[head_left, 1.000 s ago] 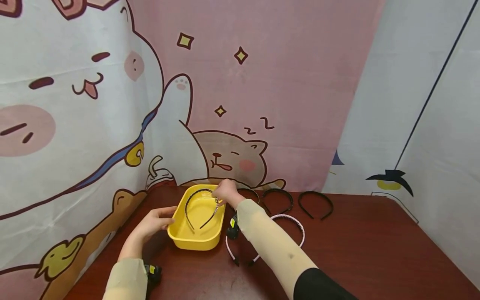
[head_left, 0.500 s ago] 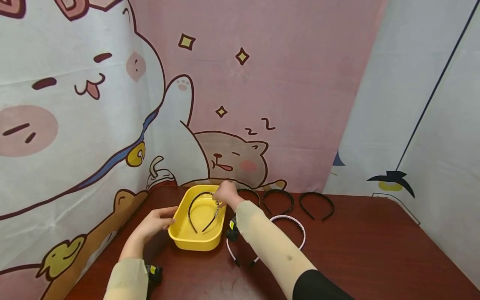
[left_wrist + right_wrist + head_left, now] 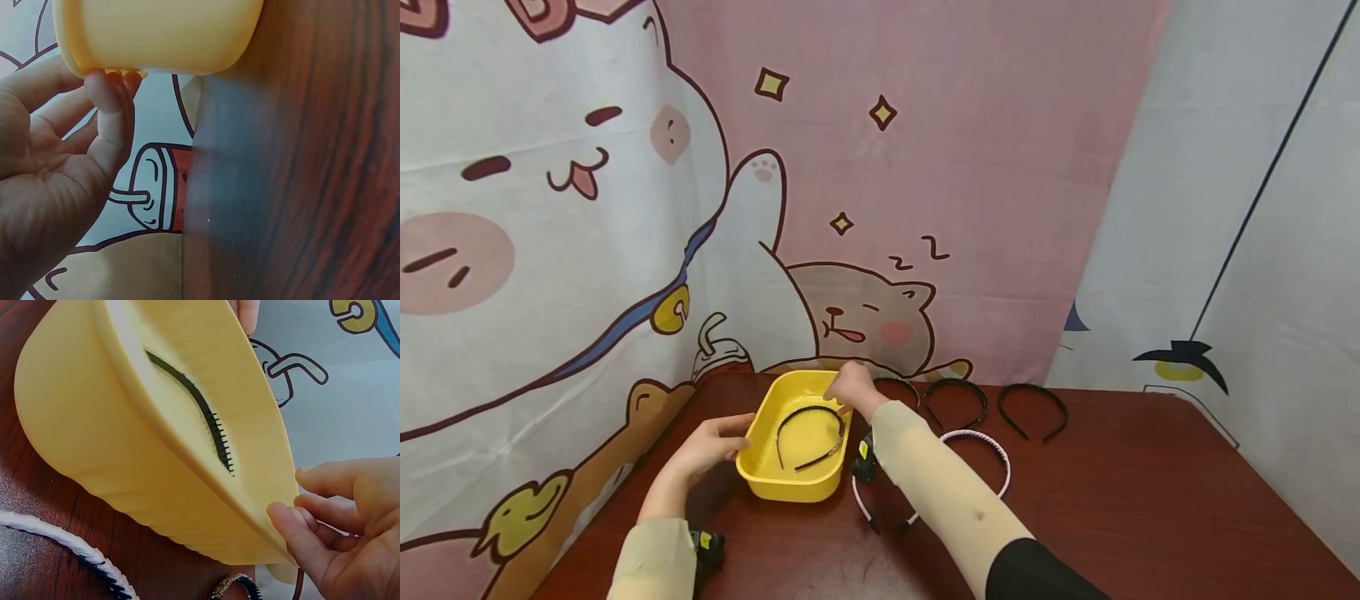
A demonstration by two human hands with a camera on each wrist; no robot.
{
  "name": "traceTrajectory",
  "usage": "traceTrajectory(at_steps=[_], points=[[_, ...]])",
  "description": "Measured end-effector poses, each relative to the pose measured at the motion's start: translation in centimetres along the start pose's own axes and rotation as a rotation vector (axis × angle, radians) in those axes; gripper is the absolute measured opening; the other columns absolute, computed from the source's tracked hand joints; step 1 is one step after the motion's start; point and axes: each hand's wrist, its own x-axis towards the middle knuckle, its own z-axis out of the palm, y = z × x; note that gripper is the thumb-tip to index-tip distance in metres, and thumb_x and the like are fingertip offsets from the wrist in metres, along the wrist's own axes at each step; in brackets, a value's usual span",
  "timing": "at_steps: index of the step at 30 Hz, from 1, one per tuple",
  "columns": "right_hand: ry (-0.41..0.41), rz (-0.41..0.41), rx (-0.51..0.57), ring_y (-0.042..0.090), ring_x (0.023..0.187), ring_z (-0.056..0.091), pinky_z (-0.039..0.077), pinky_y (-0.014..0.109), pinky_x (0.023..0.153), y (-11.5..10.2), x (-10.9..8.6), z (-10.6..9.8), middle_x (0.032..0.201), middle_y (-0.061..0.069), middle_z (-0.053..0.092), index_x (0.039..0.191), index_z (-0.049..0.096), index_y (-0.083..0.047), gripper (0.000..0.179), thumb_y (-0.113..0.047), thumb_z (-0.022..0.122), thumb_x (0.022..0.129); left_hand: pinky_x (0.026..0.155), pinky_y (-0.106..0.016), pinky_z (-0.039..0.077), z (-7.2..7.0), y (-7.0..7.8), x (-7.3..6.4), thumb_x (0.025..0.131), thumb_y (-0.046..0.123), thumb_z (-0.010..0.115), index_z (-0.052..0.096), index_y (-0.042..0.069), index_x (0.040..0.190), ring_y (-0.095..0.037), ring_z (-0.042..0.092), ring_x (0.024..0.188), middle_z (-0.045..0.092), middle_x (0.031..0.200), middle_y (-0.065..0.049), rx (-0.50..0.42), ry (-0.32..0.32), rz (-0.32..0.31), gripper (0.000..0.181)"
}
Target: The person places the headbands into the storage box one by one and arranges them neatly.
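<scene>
One dark headband (image 3: 211,415): lay inside the yellow basket (image 3: 793,489), its tips pointing toward the person.
Left hand (image 3: 703,450): pinched the basket's left rim between thumb and fingers.
Right hand (image 3: 856,388): was at the basket's far right corner, fingers loosely bent around nothing; whether it touched the rim, I could not tell.
Pale headband (image 3: 62,535): rested on the desk (image 3: 1112,467) right of the basket, partly hidden by the right sleeve (image 3: 940,483).
Three other headbands (image 3: 956,381): sat in a row near the desk's far edge.
</scene>
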Motion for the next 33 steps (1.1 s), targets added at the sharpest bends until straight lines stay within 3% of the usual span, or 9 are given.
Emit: traceTrajectory(at_steps=[6, 10, 16, 24, 33], points=[[-0.032, -0.037, 0.031, 0.031, 0.077, 0.067, 0.057, 0.035, 0.054, -0.3, -0.7, -1.2, 0.083, 0.014, 0.067, 0.079, 0.072, 0.0, 0.009, -0.006, 0.078, 0.079, 0.073, -0.031, 0.049, 0.2, 0.2, 0.0, 0.09, 0.004, 0.063, 0.05, -0.007, 0.137, -0.023, 0.058, 0.081, 0.061, 0.119, -0.021, 0.012, 0.004, -0.001, 0.05], [-0.048, -0.08, 0.037, 0.028, 0.077, 0.067, 0.057, 0.034, 0.057, -0.7, -1.4, -2.9, 0.086, 0.013, 0.068, 0.087, 0.074, 0.0, 0.012, -0.009, 0.077, 0.081, 0.074, -0.031, 0.049, 0.0, 0.4, 0.0, 0.09, 0.005, 0.063, 0.049, -0.007, 0.138, -0.023, 0.057, 0.08, 0.061, 0.117, -0.02, 0.009, -0.002, 0.004, 0.051], [-0.066, -0.105, 0.036, 0.037, 0.085, 0.067, 0.058, 0.039, 0.063, -0.9, -2.7, -5.8, 0.088, 0.014, 0.069, 0.096, 0.074, 0.0, 0.019, -0.013, 0.077, 0.082, 0.074, -0.033, 0.05, -0.1, 0.4, -0.2, 0.091, 0.005, 0.062, 0.046, -0.008, 0.139, -0.022, 0.056, 0.077, 0.06, 0.112, -0.021, -0.003, -0.026, 0.009, 0.053], [-0.062, -0.147, 0.035, 0.033, 0.074, 0.067, 0.058, 0.038, 0.062, 1.1, -4.3, -9.9, 0.079, 0.01, 0.067, 0.099, 0.074, -0.002, 0.02, -0.013, 0.076, 0.082, 0.072, -0.033, 0.051, -0.2, 0.5, -0.7, 0.092, 0.005, 0.061, 0.043, -0.01, 0.14, -0.022, 0.057, 0.077, 0.059, 0.118, -0.024, 0.0, -0.044, 0.02, 0.054], [-0.017, -0.139, 0.008, 0.021, 0.063, 0.065, 0.057, 0.036, 0.06, 4.1, -6.5, -14.7, 0.074, 0.008, 0.067, 0.102, 0.073, -0.002, 0.023, -0.013, 0.074, 0.082, 0.071, -0.032, 0.051, 0.0, 0.6, -0.5, 0.092, 0.005, 0.062, 0.043, -0.01, 0.14, -0.02, 0.057, 0.076, 0.06, 0.118, -0.024, 0.002, -0.04, 0.011, 0.054]])
